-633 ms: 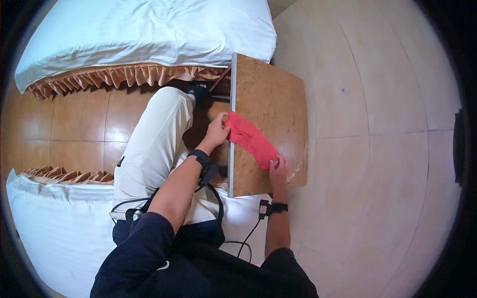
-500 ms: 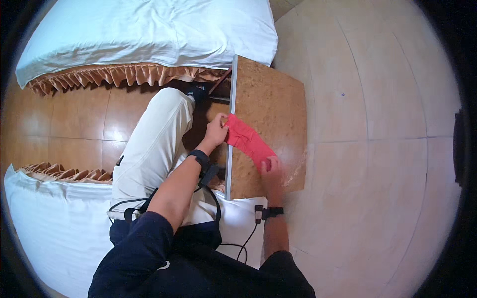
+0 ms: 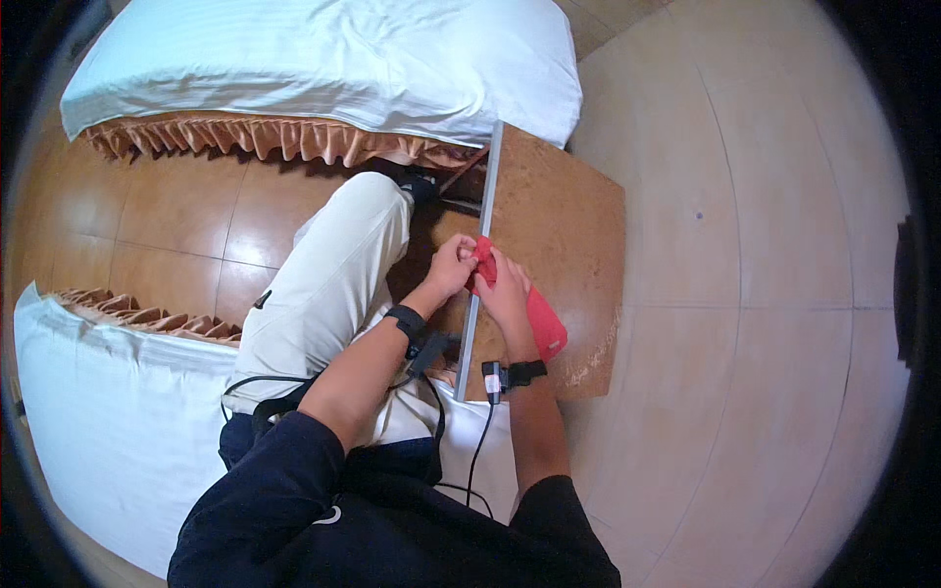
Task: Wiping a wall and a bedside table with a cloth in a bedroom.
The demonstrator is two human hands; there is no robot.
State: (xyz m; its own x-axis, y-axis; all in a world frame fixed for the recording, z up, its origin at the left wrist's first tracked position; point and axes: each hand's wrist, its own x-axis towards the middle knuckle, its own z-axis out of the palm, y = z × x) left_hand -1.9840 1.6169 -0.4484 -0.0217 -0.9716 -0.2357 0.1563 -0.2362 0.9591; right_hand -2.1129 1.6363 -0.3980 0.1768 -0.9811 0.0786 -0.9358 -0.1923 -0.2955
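Observation:
My left hand [image 3: 453,263] and my right hand [image 3: 500,284] are close together at the upper end of a red folded cloth [image 3: 544,318], both closed on it, with the fingertips partly hidden among the folds. The rest of the cloth lies across the wooden tabletop [image 3: 564,225], beside its grey edge strip. Black straps with small devices [image 3: 515,374] and cables are on both my wrists.
A bed with a white sheet and frilled skirt [image 3: 323,54] stands at the top; another [image 3: 98,421] is at the lower left. Brown tiled floor [image 3: 181,211] lies between them. My white-trousered leg [image 3: 333,255] is left of the table. A pale tiled surface [image 3: 745,245] fills the right.
My right hand has moved up and left along the cloth from its lower end to beside my left hand. The cloth's upper end is now bunched. The whole view has shifted slightly.

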